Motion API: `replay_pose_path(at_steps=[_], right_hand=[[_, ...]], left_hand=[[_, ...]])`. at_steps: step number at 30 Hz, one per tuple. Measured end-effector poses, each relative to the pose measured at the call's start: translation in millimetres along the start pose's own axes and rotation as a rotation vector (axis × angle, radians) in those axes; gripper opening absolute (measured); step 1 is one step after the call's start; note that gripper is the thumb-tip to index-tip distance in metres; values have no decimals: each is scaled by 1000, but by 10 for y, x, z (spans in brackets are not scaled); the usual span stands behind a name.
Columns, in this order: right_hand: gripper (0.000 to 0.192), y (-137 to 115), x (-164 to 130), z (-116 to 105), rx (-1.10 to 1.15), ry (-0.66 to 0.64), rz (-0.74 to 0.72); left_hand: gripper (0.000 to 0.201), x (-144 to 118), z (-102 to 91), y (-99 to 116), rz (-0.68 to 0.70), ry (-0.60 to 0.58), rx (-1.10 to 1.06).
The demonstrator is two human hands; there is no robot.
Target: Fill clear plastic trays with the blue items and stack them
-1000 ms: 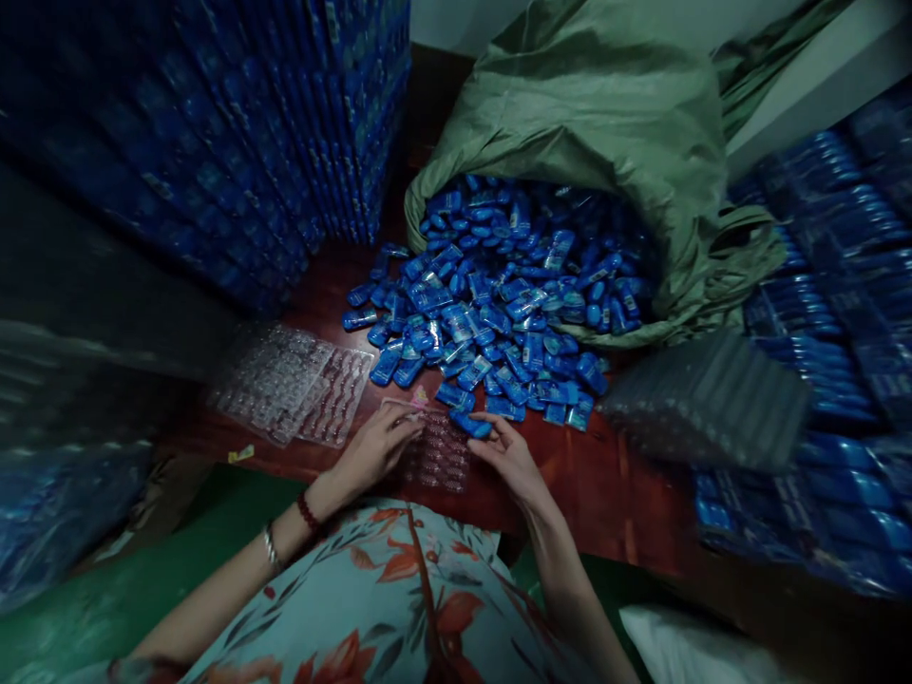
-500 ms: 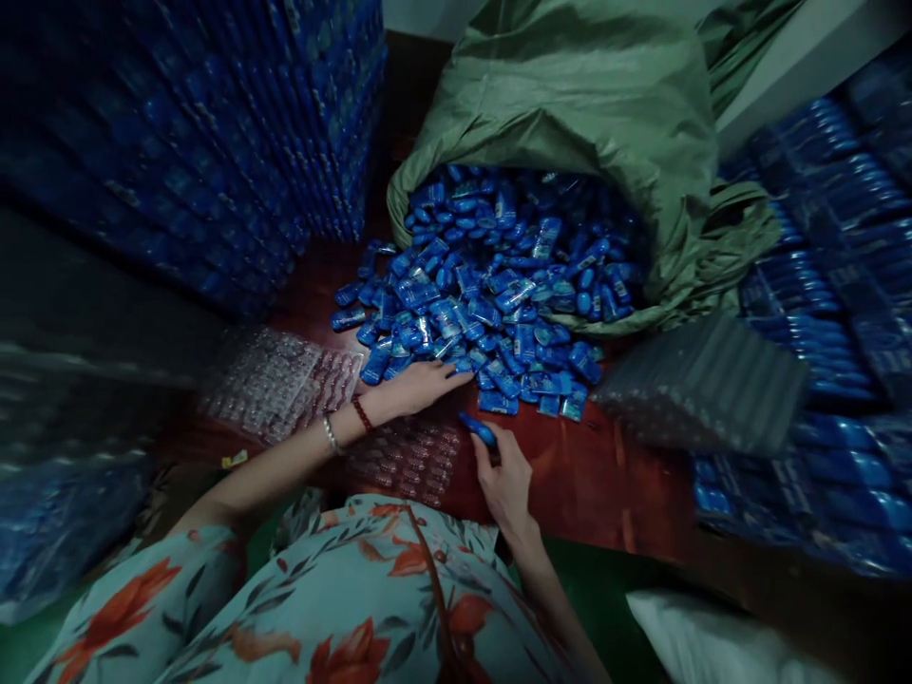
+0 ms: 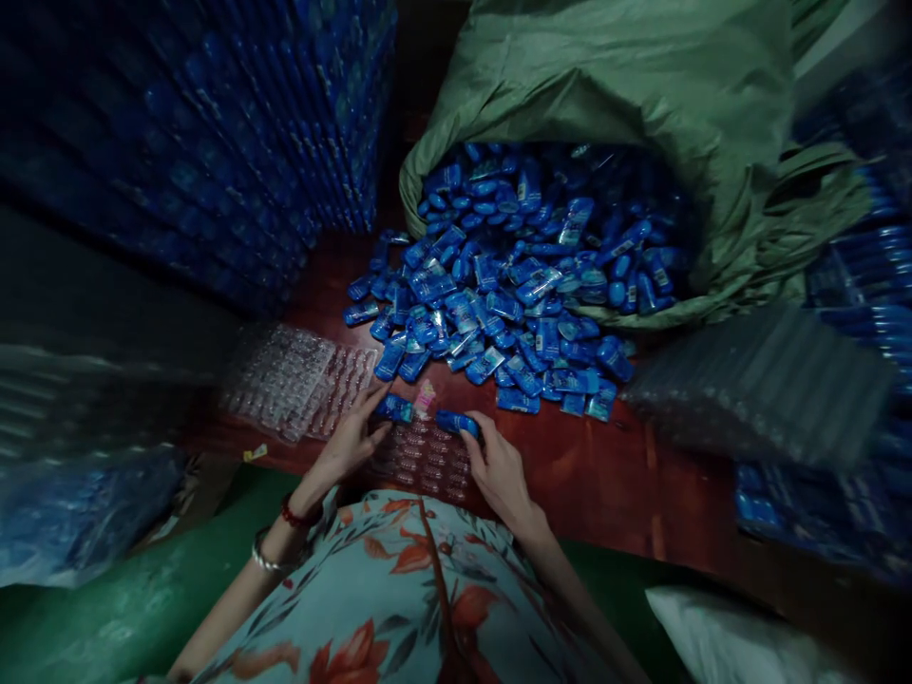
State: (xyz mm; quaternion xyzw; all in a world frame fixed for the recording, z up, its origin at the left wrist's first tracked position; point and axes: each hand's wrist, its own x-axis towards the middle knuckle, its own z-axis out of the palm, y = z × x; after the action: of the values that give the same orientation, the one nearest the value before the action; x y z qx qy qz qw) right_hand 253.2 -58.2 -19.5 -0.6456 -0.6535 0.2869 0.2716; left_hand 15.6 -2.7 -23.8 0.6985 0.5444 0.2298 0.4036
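My left hand pinches a small blue container with a label, over the left top edge of a clear plastic tray. Across from it, my right hand grips a second blue container between thumb and fingers, above the tray's right top part. The tray has rows of moulded hollows and lies flat at the table's near edge. Just beyond both hands spreads a heap of similar blue containers, spilling from the mouth of a large green sack.
More clear trays lie left on the red-brown table. Tall stacks of filled blue trays rise at the left. A stack of grey-looking trays stands right. A small pink and yellow piece lies between the hands.
My left hand has drawn back from the heap toward me and now has a blue container. My right hand has shifted slightly left, its container turned more level. The view has moved a little.
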Motion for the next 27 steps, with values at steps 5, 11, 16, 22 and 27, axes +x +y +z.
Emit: replay_pose_path(at_steps=[5,11,16,22,27], right_hand=[[28,31,31,-58,-64,-8,-108],[26,-15,10,-74,-39,-24,-90],[26,-51,12,-53,-102,-17,-67],[34,-43,-3,5,-276,-81,-219],[44,-144,31,-76,-459,-191,-263]], left_hand=[[56,-113,43,-52,108,-33,119],[38,-137,-9,8,193,-39,201],[31,-147,29,96,238,3,247],[37,-180,263,106,241,-30,326],[38,-112,256,194,205,-98,465]])
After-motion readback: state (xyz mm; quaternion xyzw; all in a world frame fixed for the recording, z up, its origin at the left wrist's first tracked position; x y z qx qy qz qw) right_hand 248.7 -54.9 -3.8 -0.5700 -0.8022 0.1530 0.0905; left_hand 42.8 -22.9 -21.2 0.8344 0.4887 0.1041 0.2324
